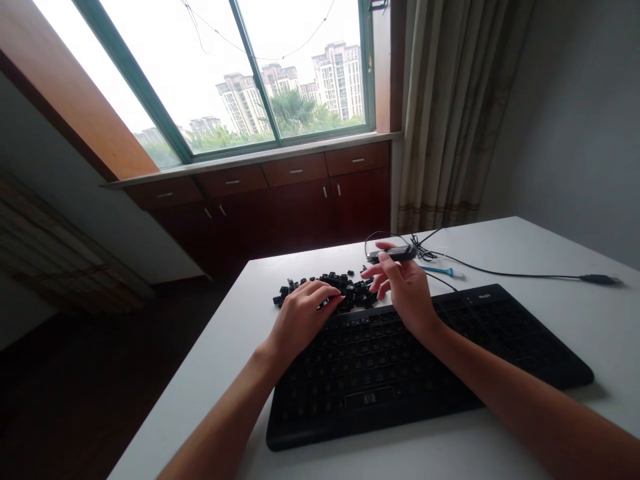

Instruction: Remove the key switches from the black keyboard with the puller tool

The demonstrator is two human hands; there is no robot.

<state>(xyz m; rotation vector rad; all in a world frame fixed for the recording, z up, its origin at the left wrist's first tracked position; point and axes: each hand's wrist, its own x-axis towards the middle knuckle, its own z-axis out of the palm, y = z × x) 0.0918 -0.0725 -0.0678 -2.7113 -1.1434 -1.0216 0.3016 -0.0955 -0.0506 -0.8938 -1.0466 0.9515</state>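
A black keyboard [370, 396] with its keycaps off lies across the white table, and both my forearms reach over it. Behind its far edge is a loose heap of black keycaps [330, 277]. My left hand [306, 308] is at the near side of this heap, thumb and forefinger pinched together; what they hold, if anything, is too small to make out. To the right, my right hand [407, 290] is raised above the keyboard's back edge, with its fingers closed around a dark elongated object [399, 253]. The other fingers curl beside the keycaps.
A blue-handled small brush [440, 271] lies behind the keyboard. Near it is a tangle of black cable [423, 250], from which a cord runs right to a black plug [597, 279]. Beyond the white table [210, 360] stand dark red cabinets [300, 210] under a window.
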